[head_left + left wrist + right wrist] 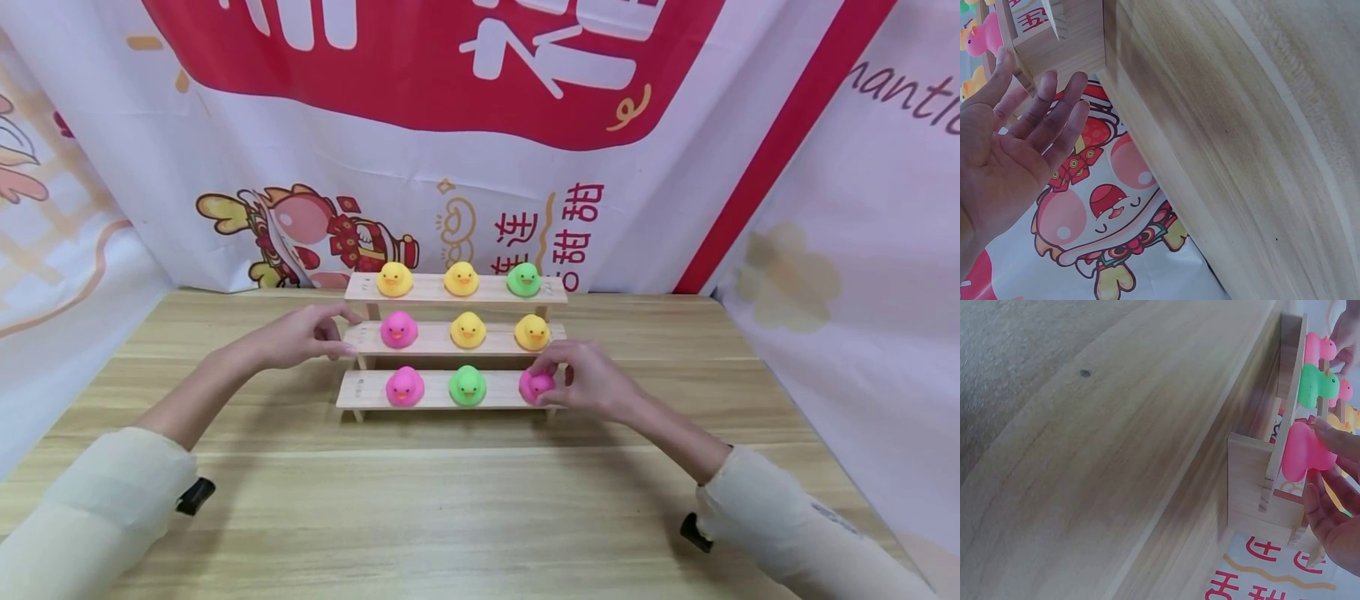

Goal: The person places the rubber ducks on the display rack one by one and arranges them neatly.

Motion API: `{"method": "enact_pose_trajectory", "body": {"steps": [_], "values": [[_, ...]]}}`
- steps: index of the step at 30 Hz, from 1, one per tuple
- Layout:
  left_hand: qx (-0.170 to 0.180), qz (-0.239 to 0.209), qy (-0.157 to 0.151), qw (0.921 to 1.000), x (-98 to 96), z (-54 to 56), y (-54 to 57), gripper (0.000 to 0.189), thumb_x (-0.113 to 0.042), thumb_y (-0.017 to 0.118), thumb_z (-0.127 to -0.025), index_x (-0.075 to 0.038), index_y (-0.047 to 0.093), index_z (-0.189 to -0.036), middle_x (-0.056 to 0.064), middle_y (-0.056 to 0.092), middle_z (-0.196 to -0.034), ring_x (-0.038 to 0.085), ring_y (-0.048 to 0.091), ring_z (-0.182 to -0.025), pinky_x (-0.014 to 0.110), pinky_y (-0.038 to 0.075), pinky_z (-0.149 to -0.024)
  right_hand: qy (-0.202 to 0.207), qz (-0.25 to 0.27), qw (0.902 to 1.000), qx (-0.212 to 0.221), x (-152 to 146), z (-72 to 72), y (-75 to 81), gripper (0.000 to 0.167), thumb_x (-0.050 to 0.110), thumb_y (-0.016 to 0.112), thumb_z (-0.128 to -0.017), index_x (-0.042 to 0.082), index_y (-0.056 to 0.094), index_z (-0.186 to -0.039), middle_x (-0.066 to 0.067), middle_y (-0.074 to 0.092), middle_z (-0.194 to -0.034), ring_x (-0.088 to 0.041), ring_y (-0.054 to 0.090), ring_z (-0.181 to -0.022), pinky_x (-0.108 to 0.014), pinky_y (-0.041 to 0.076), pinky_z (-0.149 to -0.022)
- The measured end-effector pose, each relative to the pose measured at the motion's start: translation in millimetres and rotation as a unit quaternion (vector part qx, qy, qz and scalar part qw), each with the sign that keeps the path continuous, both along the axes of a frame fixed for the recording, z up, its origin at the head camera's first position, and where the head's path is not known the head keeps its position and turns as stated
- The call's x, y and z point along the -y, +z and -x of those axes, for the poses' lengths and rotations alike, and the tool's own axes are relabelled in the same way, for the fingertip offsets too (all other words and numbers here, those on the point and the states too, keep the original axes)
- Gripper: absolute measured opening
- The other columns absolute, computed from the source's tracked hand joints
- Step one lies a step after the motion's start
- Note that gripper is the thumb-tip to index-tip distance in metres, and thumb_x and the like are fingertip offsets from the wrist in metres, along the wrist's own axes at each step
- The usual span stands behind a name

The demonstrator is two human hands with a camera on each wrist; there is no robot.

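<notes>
On a three-tier wooden display stand point(431, 340), small rubber ducks stand in rows on every step. My right hand point(588, 379) pinches a pink rubber duck point(1304, 453) between thumb and fingers at the right end of the bottom step. The duck sits on or just at the board. At the stand's left end, my left hand point(307, 337) holds the middle step's end between thumb and index finger. Its other fingers are loosely bent and hold nothing in the left wrist view.
The top step bears two yellow ducks point(461, 279) and a green one point(523, 280). Below stand a pink duck point(399, 330) and two yellow ones. The bottom step also has a pink duck point(405, 387) and a green duck point(468, 386). A printed cloth point(360, 150) hangs behind the wooden table point(450, 508).
</notes>
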State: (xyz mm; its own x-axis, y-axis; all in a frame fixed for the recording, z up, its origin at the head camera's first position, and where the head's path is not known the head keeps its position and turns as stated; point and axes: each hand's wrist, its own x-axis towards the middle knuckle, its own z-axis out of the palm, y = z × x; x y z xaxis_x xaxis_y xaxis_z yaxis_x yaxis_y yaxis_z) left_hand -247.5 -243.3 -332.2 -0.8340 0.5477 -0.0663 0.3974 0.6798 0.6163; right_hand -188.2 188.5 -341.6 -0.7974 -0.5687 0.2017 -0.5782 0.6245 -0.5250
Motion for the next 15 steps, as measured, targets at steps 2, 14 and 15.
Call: {"method": "enact_pose_trajectory", "body": {"steps": [2, 14, 15], "values": [[0.002, 0.0, 0.003, 1.0, -0.2, -0.5, 0.2, 0.048, -0.024, 0.074, -0.098, 0.003, 0.056, -0.135, 0.012, 0.074, -0.088, 0.026, 0.067, -0.081, 0.036, 0.054, -0.075, 0.002, 0.0, 1.0, 0.0, 0.3, 0.9, -1.6, 0.027, 0.006, 0.091, -0.078, 0.008, 0.077, -0.101, -0.002, 0.075, -0.099, -0.024, 0.065, -0.084, -0.041, 0.059, -0.07], [0.012, 0.005, 0.004, 0.9999, -0.4, -1.8, 0.4, 0.05, -0.024, 0.073, -0.099, 0.002, 0.054, -0.137, 0.013, 0.073, -0.091, 0.026, 0.067, -0.083, 0.038, 0.054, -0.076, -0.016, 0.007, 0.9997, 0.02, -4.3, -1.5, 0.3, 0.032, 0.01, 0.091, -0.08, 0.007, 0.077, -0.109, -0.002, 0.075, -0.102, -0.029, 0.066, -0.091, -0.035, 0.056, -0.073], [0.012, 0.005, 0.004, 0.9999, -0.2, -2.1, 0.2, 0.05, -0.024, 0.073, -0.099, 0.001, 0.054, -0.137, 0.013, 0.073, -0.091, 0.027, 0.067, -0.084, 0.038, 0.053, -0.076, -0.02, 0.013, 0.9995, 0.021, -6.7, -2.2, 0.8, 0.032, 0.01, 0.09, -0.081, 0.007, 0.077, -0.11, -0.002, 0.075, -0.102, -0.03, 0.066, -0.093, -0.035, 0.056, -0.073]]}}
